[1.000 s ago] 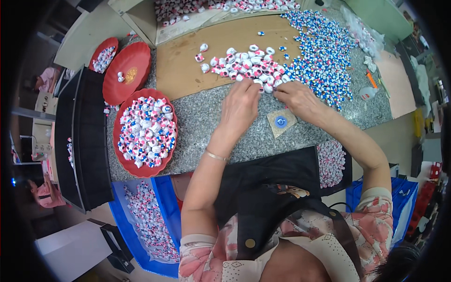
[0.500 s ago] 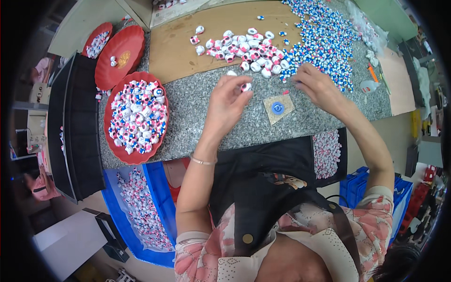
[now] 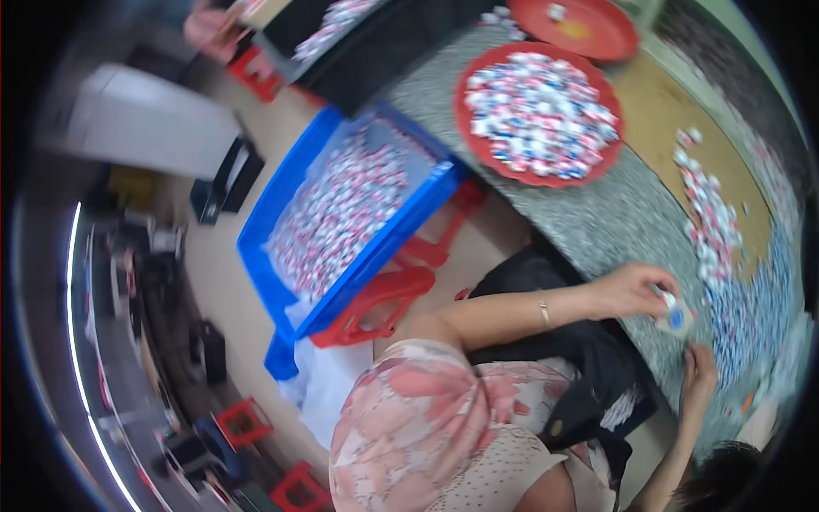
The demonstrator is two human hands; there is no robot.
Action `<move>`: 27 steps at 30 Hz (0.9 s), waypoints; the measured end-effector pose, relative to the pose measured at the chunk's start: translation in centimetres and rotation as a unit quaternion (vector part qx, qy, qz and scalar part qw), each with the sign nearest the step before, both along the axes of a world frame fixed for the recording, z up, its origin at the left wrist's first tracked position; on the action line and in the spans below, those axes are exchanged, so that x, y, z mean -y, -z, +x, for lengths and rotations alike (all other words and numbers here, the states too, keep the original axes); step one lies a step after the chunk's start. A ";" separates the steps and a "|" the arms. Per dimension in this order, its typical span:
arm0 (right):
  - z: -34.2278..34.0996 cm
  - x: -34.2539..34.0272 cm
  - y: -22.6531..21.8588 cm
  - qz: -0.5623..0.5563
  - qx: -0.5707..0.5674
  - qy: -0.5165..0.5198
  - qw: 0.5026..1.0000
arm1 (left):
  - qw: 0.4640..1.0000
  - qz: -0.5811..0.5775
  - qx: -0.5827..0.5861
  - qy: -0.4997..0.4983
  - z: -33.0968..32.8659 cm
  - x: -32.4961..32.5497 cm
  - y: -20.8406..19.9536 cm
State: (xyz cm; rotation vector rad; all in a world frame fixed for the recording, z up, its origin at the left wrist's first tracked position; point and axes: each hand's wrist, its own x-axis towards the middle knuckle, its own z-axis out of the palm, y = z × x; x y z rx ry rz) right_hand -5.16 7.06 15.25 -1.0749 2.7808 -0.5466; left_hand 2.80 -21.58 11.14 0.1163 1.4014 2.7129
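Note:
My left hand is closed in a pinch over the grey speckled worktop. A small white piece sits between its fingertips, blurred, right beside a round blue disc on a tan square pad. On the other side of the pad is my right hand, close to a big spread of tiny blue-and-white pieces. Motion smears its fingers, so whether it grips anything is unclear. Beyond the left hand lies a heap of larger white-and-pink pieces on brown cardboard.
A scalloped red bowl heaped with white, pink and blue pieces stands on the worktop. Behind it is a second red dish. Left of the worktop, a blue crate full of similar pieces rests by a red stool.
The whole view has swung toward the left, showing more of the crate and floor. Both hands have come closer to the blue disc, the left with its white piece.

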 end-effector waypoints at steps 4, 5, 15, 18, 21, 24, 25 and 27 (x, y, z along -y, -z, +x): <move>0.0 0.5 -0.2 0.015 -0.010 0.044 0.999 | 0.996 0.084 0.001 -0.014 1.5 0.6 -0.2; -0.2 0.8 0.3 0.014 -0.008 0.042 0.999 | 0.996 0.083 0.003 -0.016 1.8 0.9 0.2; 0.4 5.6 -2.0 -0.064 -0.023 0.005 0.998 | 0.988 -0.115 0.084 -0.064 3.5 4.1 -0.3; 0.9 6.4 -3.0 -0.108 -0.044 -0.028 0.993 | 0.993 -0.075 0.069 -0.057 3.1 2.8 -0.1; 0.9 6.8 -2.4 -0.089 -0.089 -0.076 0.989 | 0.995 -0.068 0.042 -0.062 2.7 2.1 0.0; 0.8 8.2 -3.1 -0.050 -0.123 -0.094 0.987 | 0.993 -0.096 0.023 -0.072 2.1 1.9 -0.1; 0.6 8.3 -2.9 -0.049 -0.123 -0.093 0.987 | 0.993 -0.095 0.023 -0.071 2.0 1.8 -0.1; 0.1 8.7 -2.2 -0.001 -0.114 -0.133 0.985 | 0.991 -0.104 0.015 -0.083 1.8 1.8 0.0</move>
